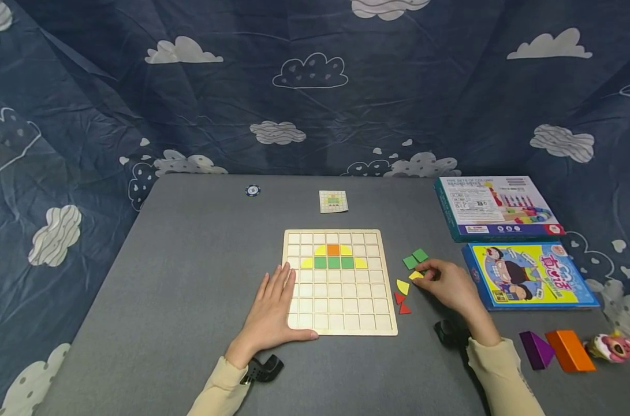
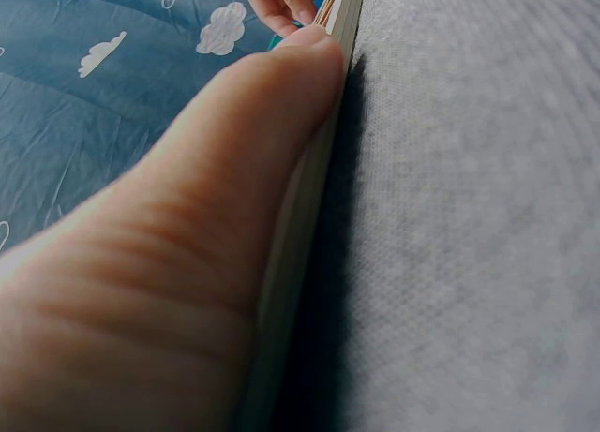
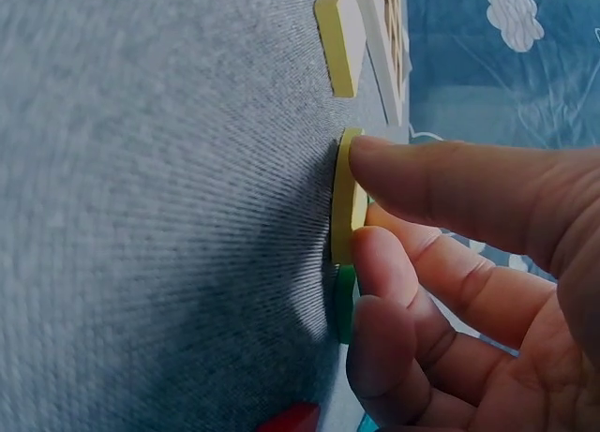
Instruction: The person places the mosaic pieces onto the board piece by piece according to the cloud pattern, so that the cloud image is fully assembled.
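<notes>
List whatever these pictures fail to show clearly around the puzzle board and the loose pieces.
- Small pattern card, head view: its picture is too small to read.
- Wooden board, left wrist view: only its edge shows; the left hand blocks the rest.
- Yellow piece, right wrist view: the right hand's fingers cover part of it, so its shape is unclear.
- Green piece, same view: mostly behind a fingertip.

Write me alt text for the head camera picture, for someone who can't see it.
A person's right hand pinches a yellow piece on a grey table, while the left hand rests flat on the edge of a wooden grid board. The board holds a small pattern of yellow, orange and green pieces; loose green, yellow and red pieces lie to its right.
</notes>
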`<state>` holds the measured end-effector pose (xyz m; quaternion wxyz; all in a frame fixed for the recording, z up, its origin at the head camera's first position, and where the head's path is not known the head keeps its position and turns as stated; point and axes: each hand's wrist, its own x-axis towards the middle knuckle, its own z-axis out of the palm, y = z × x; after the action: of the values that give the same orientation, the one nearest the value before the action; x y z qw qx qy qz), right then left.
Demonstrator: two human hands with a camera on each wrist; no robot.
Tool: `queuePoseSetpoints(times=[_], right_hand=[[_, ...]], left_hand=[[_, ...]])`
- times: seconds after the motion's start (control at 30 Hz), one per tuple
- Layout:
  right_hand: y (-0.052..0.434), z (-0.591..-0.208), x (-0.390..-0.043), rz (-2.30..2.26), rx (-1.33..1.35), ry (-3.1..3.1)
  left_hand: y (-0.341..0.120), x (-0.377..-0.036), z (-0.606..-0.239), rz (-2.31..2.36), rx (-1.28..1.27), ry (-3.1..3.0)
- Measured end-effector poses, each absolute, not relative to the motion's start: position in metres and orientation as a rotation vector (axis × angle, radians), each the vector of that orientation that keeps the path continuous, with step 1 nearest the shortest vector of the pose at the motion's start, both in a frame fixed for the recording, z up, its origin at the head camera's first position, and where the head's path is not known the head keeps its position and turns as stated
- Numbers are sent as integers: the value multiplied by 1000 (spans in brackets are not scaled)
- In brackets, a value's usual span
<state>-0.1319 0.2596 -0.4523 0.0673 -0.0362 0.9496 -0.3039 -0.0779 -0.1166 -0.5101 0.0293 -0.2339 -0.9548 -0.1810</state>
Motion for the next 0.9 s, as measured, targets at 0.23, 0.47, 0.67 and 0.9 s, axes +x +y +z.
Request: queuePoseSetpoints(times=[0.23, 0.47, 0.67, 0.9], right_hand=[[258, -453, -132, -893, -80, 2858], [258, -454, -130, -897, -63, 2862], [259, -454, -128, -921, -89, 2870], [260, -454, -126, -931, -106, 2874]], left_hand=[[-116, -78, -510, -565, -728, -2946], [-116, -77, -509, -569, -728, -2942], [-116, -77, -509, -573, -725, -2945], [-116, -77, -508, -570, -725, -2951]])
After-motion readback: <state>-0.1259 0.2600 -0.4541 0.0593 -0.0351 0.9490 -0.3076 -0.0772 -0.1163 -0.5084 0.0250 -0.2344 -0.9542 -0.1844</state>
